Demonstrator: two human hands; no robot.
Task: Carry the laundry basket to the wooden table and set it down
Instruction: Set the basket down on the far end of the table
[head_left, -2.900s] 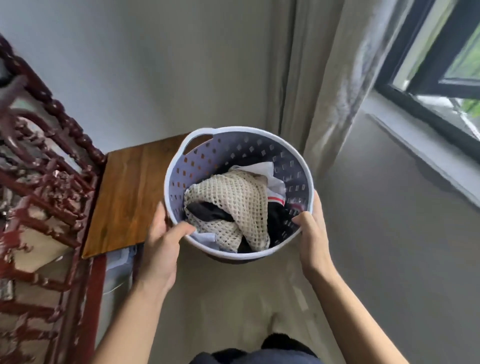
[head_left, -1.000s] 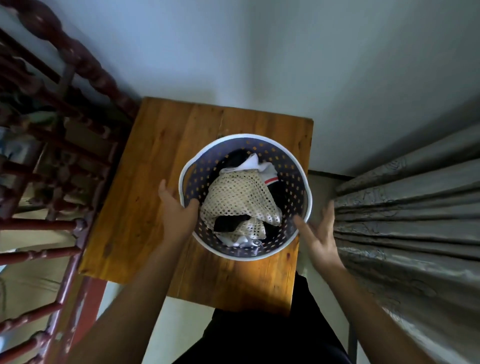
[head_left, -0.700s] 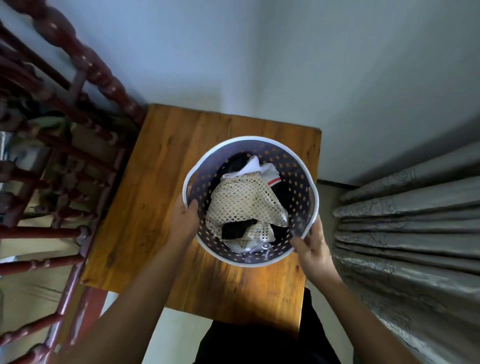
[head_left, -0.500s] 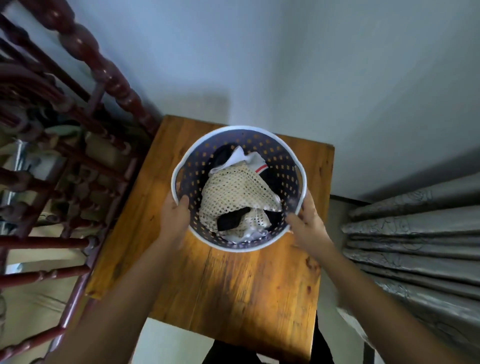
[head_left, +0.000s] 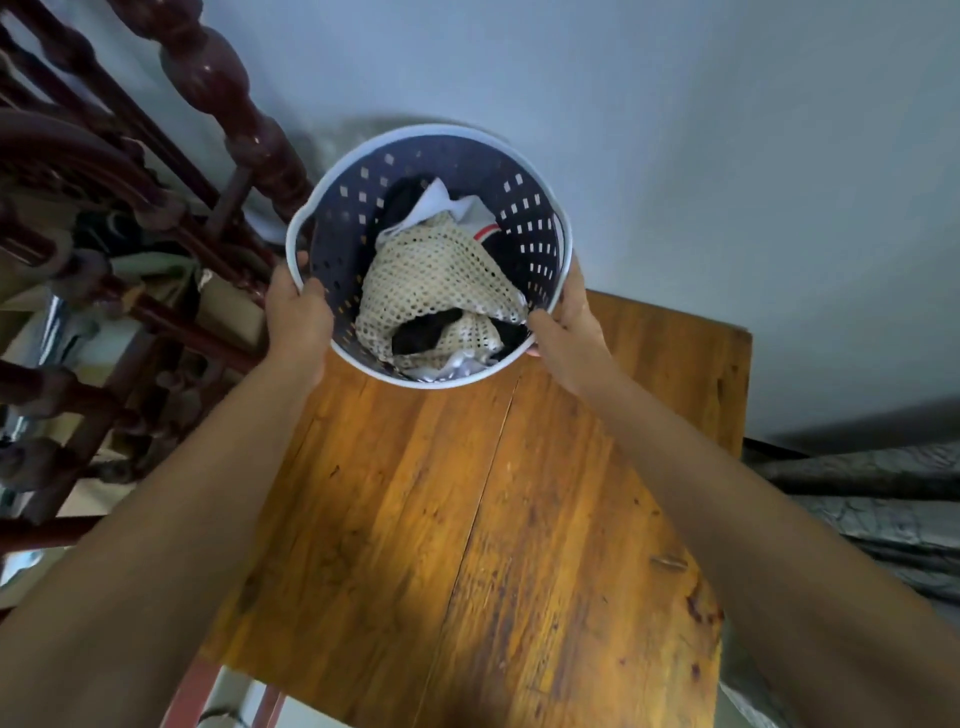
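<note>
Fingers of left hand (head_left: 297, 317) and right hand (head_left: 570, 332) curled tight over laundry basket (head_left: 530, 218) rim, at wooden table (head_left: 493, 519) far edge; crochet top (head_left: 436, 275), dark clothes inside.

A home: carved wooden furniture (head_left: 208, 104), curtain (head_left: 857, 499), laundry basket (head_left: 332, 218).

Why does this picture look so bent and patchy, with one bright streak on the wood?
Head view: the wide-angle lens bows the dark carved railing and stretches both forearms; light falls in one bright patch on the wooden table; the laundry basket throws a soft shadow on the wall.
</note>
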